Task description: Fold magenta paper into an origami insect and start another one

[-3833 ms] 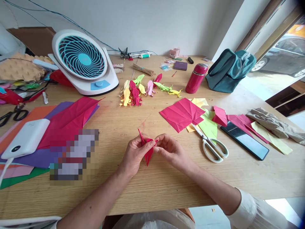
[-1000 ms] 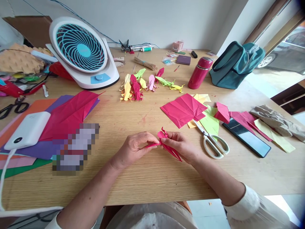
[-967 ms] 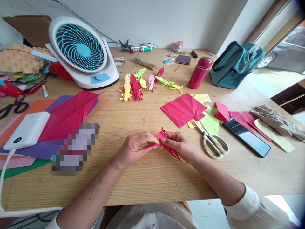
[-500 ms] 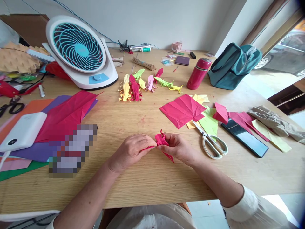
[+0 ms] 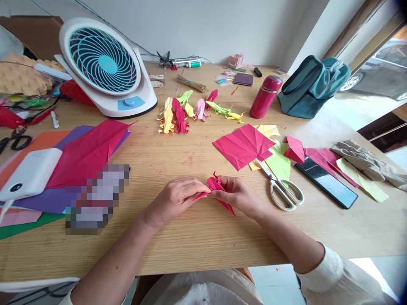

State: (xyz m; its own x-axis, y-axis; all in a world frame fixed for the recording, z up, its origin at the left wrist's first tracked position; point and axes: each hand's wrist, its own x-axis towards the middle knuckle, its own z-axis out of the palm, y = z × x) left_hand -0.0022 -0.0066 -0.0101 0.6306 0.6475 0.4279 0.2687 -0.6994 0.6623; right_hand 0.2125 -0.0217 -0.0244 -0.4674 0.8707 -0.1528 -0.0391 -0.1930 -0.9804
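Between my two hands is a red folded-paper figure (image 5: 215, 184) with thin points sticking up at its top and a longer flap slanting down. My right hand (image 5: 238, 195) is closed on its right side, thumb in front. The fingers of my left hand (image 5: 182, 195) pinch a narrow red strip of the same paper on the left; part of it is hidden under them. Scissors (image 5: 282, 192) with white handles lie right of my right hand. Beyond my hands rests a creased red paper sheet (image 5: 243, 146).
Several finished paper figures (image 5: 180, 116) sit mid-table. A fan (image 5: 104, 67) stands back left, above coloured paper sheets (image 5: 82, 152) and a white power bank (image 5: 30, 173). To the right are a red flask (image 5: 265, 97), a teal bag (image 5: 311, 91), a phone (image 5: 327, 182) and a cloth (image 5: 369, 161).
My hands stay in nearly the same place. The left fingers have shifted slightly, so more of the red strip shows beneath them, and the lower flap has swung a little right.
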